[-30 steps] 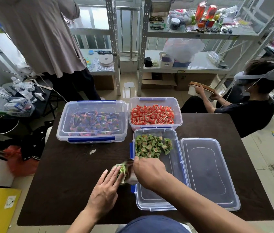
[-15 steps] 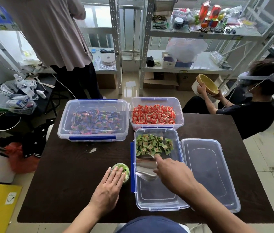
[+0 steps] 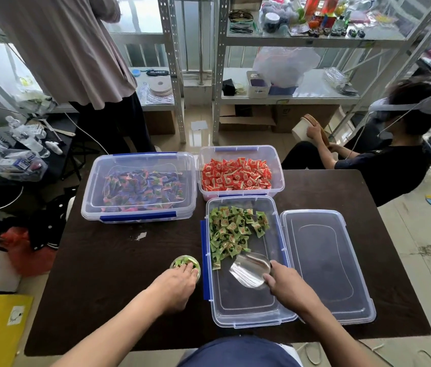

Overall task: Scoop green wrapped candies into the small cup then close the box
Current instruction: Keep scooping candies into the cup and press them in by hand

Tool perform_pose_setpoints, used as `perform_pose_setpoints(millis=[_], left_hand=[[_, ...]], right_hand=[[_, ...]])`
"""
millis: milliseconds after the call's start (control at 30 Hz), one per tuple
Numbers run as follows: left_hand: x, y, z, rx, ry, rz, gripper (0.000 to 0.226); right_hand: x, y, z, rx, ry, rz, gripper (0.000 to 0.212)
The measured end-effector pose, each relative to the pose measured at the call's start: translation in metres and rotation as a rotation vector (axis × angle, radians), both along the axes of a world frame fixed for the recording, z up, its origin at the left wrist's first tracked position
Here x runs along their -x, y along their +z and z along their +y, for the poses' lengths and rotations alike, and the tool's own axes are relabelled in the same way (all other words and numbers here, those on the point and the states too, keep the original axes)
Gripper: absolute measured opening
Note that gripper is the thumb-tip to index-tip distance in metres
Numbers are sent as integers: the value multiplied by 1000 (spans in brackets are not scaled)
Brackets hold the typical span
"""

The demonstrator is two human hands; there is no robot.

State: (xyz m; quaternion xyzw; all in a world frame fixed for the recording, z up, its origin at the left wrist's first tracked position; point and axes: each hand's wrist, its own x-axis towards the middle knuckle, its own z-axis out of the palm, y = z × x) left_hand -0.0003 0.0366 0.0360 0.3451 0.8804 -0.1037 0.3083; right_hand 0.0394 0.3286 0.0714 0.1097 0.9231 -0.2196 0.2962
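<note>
A: What changed in the last second?

B: The right hand [image 3: 285, 286] had the shiny metal scoop [image 3: 248, 268] tipped over the small round cup [image 3: 182, 261]. Now the scoop is back inside the open clear plastic box [image 3: 246, 303], with its bowl at the near edge of the green wrapped candies [image 3: 232, 231]. The bowl looks empty.

A: Left hand?

B: The left hand [image 3: 174, 283] was beside the cup. Now its fingers lie fairly straight across the cup's top. The cup stands on the dark table [image 3: 119, 274], just outside the box's left wall.

A: What does that mean for the task?

B: One load has been delivered. The cup shows green up to the rim, so my read is one more pass at most, or scooping is finished. Closing hasn't started: the clear plastic lid [image 3: 322, 266] lies flat just right of the box.

A: Grip on the scoop?

B: The right fingers are curled tight round the handle. The handle itself is hidden under the hand.

A: What can't you see?

B: The cup's fill level, because the left fingers cover most of its mouth. The left thumb is hidden too, so I can't tell if it wraps the cup's wall. The scoop is reflective and slightly blurred, so I can't tell whether it touches the pile or the box floor. Both forearms are cut off at the bottom edge. The candies sit only in the far half of the box.
</note>
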Motion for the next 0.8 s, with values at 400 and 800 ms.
perform_pose_setpoints(millis=[400, 800], left_hand=[[32, -8, 2, 35, -146, -170, 65], [-7, -31, -12, -91, -82, 168, 60]], right_hand=[[-4, -63, 7, -224, -139, -143, 49], [50, -112, -34, 823, -953, -357, 23]])
